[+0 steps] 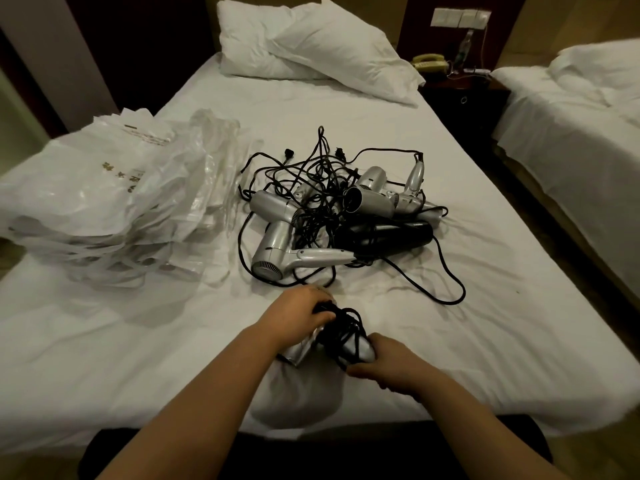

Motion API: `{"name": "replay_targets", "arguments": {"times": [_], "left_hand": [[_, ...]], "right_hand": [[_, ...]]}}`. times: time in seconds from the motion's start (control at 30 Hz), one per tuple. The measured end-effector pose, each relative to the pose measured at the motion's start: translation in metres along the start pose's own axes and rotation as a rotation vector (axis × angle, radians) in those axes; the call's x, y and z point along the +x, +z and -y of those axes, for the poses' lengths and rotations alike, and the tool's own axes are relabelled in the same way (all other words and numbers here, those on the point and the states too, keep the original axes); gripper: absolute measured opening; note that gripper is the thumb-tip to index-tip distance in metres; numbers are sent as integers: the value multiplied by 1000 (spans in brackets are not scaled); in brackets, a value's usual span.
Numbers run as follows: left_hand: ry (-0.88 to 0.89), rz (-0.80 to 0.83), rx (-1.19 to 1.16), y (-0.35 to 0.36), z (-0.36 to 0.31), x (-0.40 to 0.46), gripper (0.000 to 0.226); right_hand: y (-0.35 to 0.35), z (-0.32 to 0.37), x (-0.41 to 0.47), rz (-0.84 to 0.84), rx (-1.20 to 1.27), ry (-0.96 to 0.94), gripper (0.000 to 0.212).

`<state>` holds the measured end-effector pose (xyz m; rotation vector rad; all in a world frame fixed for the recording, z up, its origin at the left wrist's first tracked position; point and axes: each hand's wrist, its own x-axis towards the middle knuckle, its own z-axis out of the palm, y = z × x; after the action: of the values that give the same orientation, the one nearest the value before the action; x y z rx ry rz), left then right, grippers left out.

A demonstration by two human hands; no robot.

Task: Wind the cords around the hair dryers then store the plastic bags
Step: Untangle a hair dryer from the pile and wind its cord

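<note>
A silver hair dryer [360, 351] with black cord wound round it sits between my hands near the bed's front edge. My left hand [301, 311] grips its far end and the cord. My right hand [384, 367] grips its near end, fingers curled under. Beyond them lies a tangled pile of hair dryers: a silver one [277, 251] in front, a black one [388, 235], more silver ones [377, 195] behind, with loose black cords [311, 174] spread over them. A heap of clear and white plastic bags [114, 202] lies at the left.
All of this rests on a white bed [485, 341] with pillows [311, 46] at the head. A dark nightstand [460, 95] with a phone stands at the right, then a second bed [581, 109]. One cord loops out toward the right [450, 289].
</note>
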<state>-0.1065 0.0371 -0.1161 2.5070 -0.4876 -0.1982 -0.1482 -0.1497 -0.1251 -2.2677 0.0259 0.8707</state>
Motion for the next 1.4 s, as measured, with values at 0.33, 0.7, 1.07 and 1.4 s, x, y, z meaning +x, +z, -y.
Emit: {"name": "replay_targets", "arguments": {"times": [0.33,0.7,1.07,1.4], "left_hand": [[-60,-146,-53,-21,-14,-3,18],[-156,-129,-538,-41,3,-12,21],[-169,-316,-279,-8,3,-28,28],[-415,-510,-352,-4,-33,-24,48]], "right_hand": [[8,17,13,-195,150,66,34],[-3,17,-4,-230,592,31,18],[3,50,-13,-166,880,12,25],[17,62,-1,-363,766,-18,28]]}}
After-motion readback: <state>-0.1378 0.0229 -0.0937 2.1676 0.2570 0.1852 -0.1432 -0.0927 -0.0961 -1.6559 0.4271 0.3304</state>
